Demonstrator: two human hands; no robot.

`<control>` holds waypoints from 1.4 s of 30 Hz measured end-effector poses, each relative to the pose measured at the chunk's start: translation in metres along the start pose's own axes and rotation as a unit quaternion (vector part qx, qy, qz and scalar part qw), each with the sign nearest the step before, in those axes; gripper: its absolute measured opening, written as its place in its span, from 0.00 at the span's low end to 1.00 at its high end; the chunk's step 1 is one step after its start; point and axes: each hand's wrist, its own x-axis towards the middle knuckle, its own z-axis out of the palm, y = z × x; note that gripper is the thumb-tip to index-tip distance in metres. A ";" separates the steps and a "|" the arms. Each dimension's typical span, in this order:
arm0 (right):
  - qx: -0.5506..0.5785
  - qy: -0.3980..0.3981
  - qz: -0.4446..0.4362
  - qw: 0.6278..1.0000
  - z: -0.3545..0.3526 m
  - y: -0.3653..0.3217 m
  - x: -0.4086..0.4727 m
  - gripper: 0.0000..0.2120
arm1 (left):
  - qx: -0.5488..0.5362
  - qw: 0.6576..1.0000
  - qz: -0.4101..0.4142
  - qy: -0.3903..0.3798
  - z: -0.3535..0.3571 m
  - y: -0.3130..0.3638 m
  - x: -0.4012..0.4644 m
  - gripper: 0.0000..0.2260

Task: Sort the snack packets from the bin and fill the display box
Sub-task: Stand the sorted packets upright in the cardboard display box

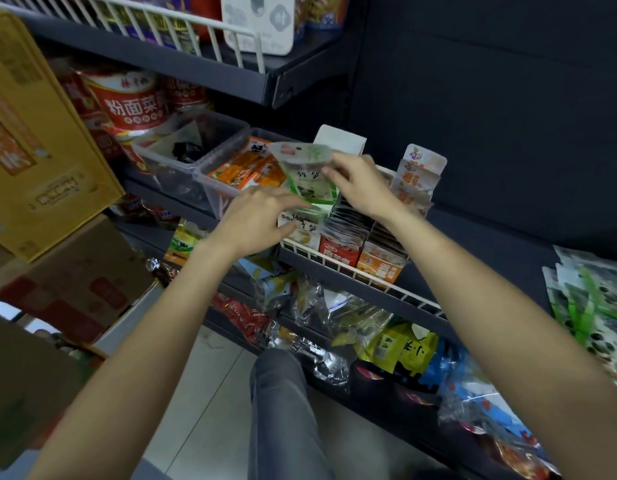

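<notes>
From the head camera, looking down along both bare forearms at a store shelf: the right hand (360,188) pinches the upper edge of a green-and-white snack packet (309,174) between thumb and fingertips, holding it upright and tilted a little toward the left, directly above the white display box (302,233) at the left end of the wire-fronted shelf (369,277). The left hand (262,220) reaches in beside the box with fingers spread and loosely bent; its fingertips lie at the packet's lower edge and the box front, but whether they actually pinch anything cannot be told from here.

The packet looks like a thin, sealed plastic pouch: light, floppy, glossy, and likely slick. Its clear top bends over where it is held, so it will probably buckle if pushed from above. A sound hold seems to be the flat seam at the top, with the other hand steadying the bottom corner and guiding it down into the box behind the packets already standing there.

Just right of the display box stand a red box (340,252) and an orange box (379,266), both packed with upright sachets. To the left sits a clear plastic bin (227,192) holding orange packets. More green packets (591,306) lie loose on the dark shelf at far right, well apart from the box. Bagged snacks crowd the lower shelf.
</notes>
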 end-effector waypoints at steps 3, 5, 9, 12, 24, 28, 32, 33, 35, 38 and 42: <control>-0.054 -0.029 0.015 0.998 0.013 0.001 -0.007 0.09 | 0.014 0.997 0.015 0.070 0.004 0.001 -0.002 0.13; -0.133 -0.041 0.010 0.990 0.016 0.002 -0.008 0.09 | 0.017 0.995 0.017 0.096 0.008 0.002 -0.002 0.13; -0.294 -0.039 -0.009 0.955 0.016 -0.004 -0.008 0.15 | 0.032 0.989 0.007 0.142 0.015 0.001 0.001 0.11; -0.289 -0.065 -0.004 0.955 0.015 -0.008 -0.012 0.16 | 0.031 0.986 -0.022 0.161 0.018 0.002 0.001 0.09; -0.049 0.124 0.084 0.988 -0.075 -0.006 -0.163 0.12 | -0.142 0.937 0.089 0.306 0.009 0.105 -0.006 0.10; -0.072 0.189 0.175 0.964 -0.112 0.031 -0.241 0.10 | -0.273 0.909 0.182 0.258 0.024 0.188 0.016 0.10; -0.132 0.195 0.305 0.923 -0.146 0.078 -0.303 0.12 | -0.355 0.930 0.099 0.021 0.066 0.251 0.061 0.10; -0.162 0.174 0.344 0.908 -0.152 0.090 -0.315 0.13 | -0.361 0.929 0.064 -0.045 0.082 0.263 0.075 0.09; -0.211 0.113 0.418 0.876 -0.159 0.113 -0.332 0.18 | -0.353 0.924 0.013 -0.147 0.115 0.285 0.101 0.10; -0.226 0.053 0.493 0.838 -0.159 0.136 -0.348 0.22 | -0.334 0.915 -0.014 -0.227 0.153 0.323 0.125 0.13; -0.261 0.017 0.447 0.855 -0.158 0.142 -0.355 0.18 | -0.330 0.898 -0.048 -0.288 0.193 0.368 0.133 0.23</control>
